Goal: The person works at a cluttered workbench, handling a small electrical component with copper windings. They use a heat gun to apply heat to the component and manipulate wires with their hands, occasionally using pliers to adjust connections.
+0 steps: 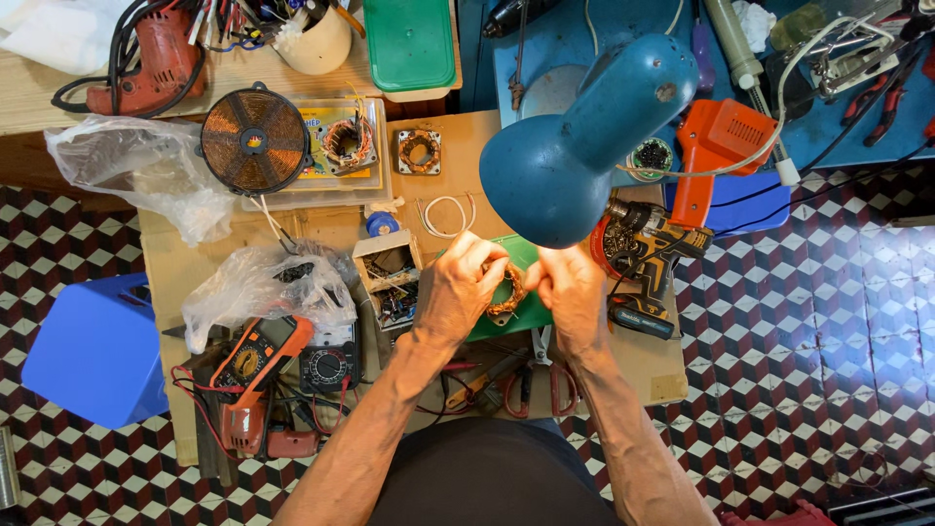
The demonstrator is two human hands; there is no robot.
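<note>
My left hand (460, 290) and my right hand (570, 292) both grip a small round motor stator wound with copper wire (508, 290), held between them just above a green mat (524, 314) on the low cardboard-topped table (653, 362). A blue desk lamp head (584, 136) hangs right above my hands and hides part of the mat. Fingers of both hands curl around the stator's rim.
A large flat copper coil (255, 140) and two more stators (349, 144) lie at the back. An orange multimeter (255, 353), plastic bags (263, 284), a small parts box (388, 271), pliers and scissors (545, 382) and a cordless drill (648, 255) surround me. A blue stool (97, 353) stands left.
</note>
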